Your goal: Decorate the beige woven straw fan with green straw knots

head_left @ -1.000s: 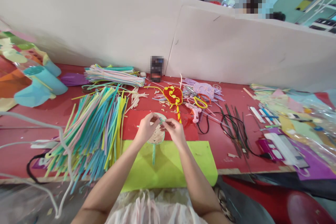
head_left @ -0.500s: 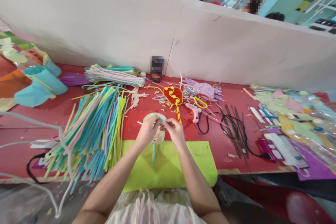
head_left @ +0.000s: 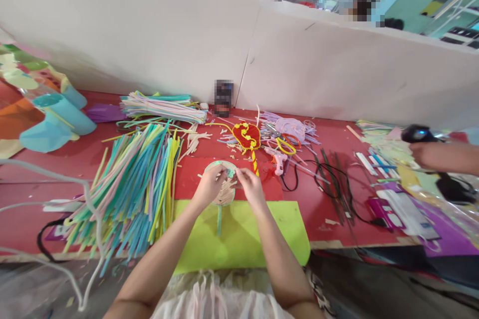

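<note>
Both hands meet over a round, fan-shaped craft piece (head_left: 224, 195) with a pale face, a green edge and a green stick. My left hand (head_left: 211, 182) pinches a small mint-green piece (head_left: 231, 173) from its left side. On the other side, my right hand (head_left: 249, 183) holds the same small piece between its fingertips. The fan lies across a red sheet and a lime-green sheet (head_left: 262, 239). Behind the hands rests a red heart-shaped fan (head_left: 246, 136) with yellow trim.
Pipe cleaners (head_left: 130, 184) are heaped at left. Scissors (head_left: 279, 138), a pink glue gun (head_left: 278, 162), dark cables and a power strip (head_left: 398, 212) lie at right. Another person's arm (head_left: 445, 157) reaches in at the right edge, holding something dark.
The other person's arm has come in from the right. My hands have moved slightly apart, and the small green piece shows more clearly between them.
</note>
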`<state>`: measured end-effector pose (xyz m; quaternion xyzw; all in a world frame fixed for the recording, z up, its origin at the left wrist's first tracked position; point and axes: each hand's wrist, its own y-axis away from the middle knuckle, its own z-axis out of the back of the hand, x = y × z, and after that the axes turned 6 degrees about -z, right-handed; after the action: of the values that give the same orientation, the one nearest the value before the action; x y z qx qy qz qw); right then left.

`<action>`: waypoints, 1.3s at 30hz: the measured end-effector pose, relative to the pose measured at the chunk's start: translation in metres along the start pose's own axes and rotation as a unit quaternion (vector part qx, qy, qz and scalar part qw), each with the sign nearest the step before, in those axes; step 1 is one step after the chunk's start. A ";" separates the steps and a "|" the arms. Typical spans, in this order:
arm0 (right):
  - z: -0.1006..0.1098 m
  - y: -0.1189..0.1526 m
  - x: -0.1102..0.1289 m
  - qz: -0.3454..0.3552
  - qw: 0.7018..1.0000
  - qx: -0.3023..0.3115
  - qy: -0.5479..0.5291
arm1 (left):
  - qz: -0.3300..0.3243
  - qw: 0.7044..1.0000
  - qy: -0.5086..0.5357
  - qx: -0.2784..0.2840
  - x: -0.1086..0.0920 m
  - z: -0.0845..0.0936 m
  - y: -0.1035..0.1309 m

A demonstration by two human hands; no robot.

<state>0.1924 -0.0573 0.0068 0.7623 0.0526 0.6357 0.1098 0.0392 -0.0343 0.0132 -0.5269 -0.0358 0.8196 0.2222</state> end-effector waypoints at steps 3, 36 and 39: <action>0.049 -0.012 0.007 0.049 0.986 -0.124 0.098 | 0.009 1.000 -0.019 0.000 0.002 0.005 -0.001; 0.118 -0.030 0.004 -0.042 0.778 -0.435 0.451 | -0.014 0.988 -0.151 -0.037 0.010 0.008 -0.016; 0.105 -0.014 0.009 0.011 0.802 -0.431 0.412 | -0.021 0.989 -0.145 -0.034 0.010 0.005 -0.018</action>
<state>0.2982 -0.0523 -0.0057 0.3027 -0.1950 0.8483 0.3883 0.0371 -0.0131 0.0120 -0.4089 -0.1065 0.8807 0.2140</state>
